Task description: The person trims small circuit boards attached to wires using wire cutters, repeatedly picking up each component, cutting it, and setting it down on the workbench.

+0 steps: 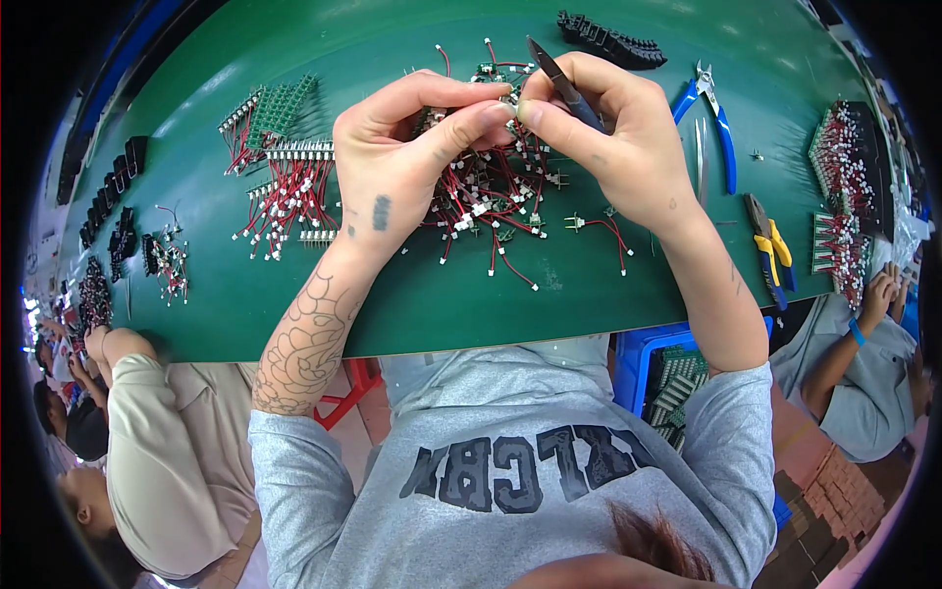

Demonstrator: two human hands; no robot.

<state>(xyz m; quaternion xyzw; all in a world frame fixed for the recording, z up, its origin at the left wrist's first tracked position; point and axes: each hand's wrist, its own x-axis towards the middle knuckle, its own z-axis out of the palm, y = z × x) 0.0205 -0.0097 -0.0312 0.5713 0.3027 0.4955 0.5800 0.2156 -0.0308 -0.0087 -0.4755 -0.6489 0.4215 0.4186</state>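
Note:
Above a pile of small wired circuit boards [476, 206] with red and black leads and white plugs, both my hands meet. My left hand [412, 137] is closed, its thumb and forefinger pinching a tiny part [512, 101] that looks pale and green, mostly hidden by the fingertips. Against the same part press the thumb and forefinger of my right hand [613, 128]. Dark pointed tweezers [559, 74] are tucked in that right hand, tip pointing up and away. One loose wired board [579, 223] lies right of the pile.
Left of my hands lie green board panels [283, 110] and rows of wired boards [294, 191]. Blue-handled cutters [724, 133], silver tweezers [701, 157] and yellow-blue pliers [770, 250] lie right. Black strips [610, 41] sit at the back. Co-workers sit on both sides; a blue crate [633, 368] stands below the edge.

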